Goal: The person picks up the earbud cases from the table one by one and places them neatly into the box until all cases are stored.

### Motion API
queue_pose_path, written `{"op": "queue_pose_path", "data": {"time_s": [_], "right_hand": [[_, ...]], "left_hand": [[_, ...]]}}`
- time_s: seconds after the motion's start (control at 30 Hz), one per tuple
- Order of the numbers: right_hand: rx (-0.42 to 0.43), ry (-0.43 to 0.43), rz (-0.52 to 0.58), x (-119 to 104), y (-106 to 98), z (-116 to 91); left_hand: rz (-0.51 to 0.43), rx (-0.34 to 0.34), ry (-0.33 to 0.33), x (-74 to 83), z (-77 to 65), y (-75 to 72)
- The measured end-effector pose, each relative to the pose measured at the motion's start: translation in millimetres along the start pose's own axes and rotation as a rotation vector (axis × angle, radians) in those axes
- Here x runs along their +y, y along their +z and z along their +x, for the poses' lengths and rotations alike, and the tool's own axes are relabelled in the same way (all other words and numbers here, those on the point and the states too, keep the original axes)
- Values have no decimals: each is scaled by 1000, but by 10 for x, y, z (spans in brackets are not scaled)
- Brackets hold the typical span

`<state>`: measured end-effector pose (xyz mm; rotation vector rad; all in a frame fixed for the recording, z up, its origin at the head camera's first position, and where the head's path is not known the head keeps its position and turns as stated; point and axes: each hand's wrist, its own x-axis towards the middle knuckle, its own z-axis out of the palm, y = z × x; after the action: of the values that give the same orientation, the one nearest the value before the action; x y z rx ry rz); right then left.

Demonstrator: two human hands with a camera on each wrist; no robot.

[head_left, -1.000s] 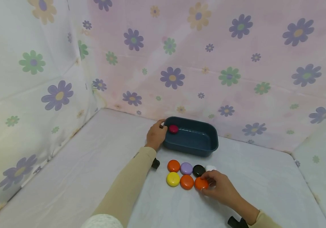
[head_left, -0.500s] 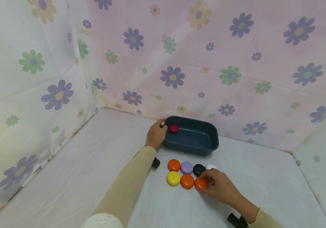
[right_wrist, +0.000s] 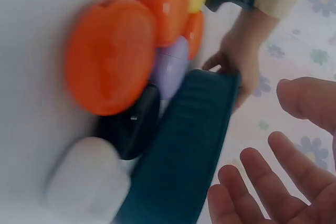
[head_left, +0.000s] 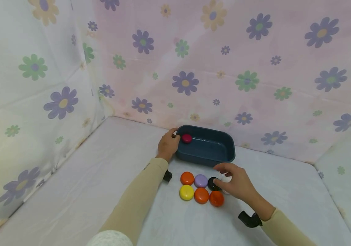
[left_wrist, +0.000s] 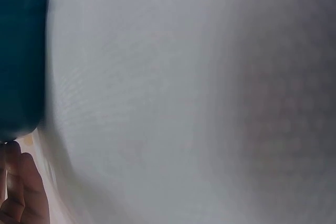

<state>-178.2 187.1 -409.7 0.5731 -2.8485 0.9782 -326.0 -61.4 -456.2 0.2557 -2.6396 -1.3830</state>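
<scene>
My left hand [head_left: 168, 145] grips the left end of a dark teal rectangular tub [head_left: 204, 160], its thumb at the rim. In the tub lies one crimson rounded disc [head_left: 187, 138]. My right hand [head_left: 237, 181] hovers above a black disc [head_left: 213, 183] and a white disc [right_wrist: 86, 182], holding nothing; the right wrist view shows its fingers spread. The hand partly covers the white disc in the head view. Beside these lie glossy discs: orange [head_left: 187, 178], lilac [head_left: 201, 181], yellow [head_left: 186, 192], a second orange disc [head_left: 201, 195] and a third orange disc [head_left: 216, 198].
A white cloth [head_left: 117, 164] covers the table. Flower-printed curtains [head_left: 184, 61] stand behind and at both sides, with the tub near the back one. The discs sit in two close rows in front of the tub.
My right hand has let go of the rightmost orange disc and moved up and forward over the black and white discs. The left hand has stayed on the tub.
</scene>
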Motion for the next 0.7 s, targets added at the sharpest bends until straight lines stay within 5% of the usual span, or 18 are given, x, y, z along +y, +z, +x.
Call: {"op": "queue_pose_path", "data": {"time_s": [0.7], "right_hand": [[59, -9, 92, -191, 15, 638]], "left_hand": [[-19, -16, -15, -3, 6, -6]]}}
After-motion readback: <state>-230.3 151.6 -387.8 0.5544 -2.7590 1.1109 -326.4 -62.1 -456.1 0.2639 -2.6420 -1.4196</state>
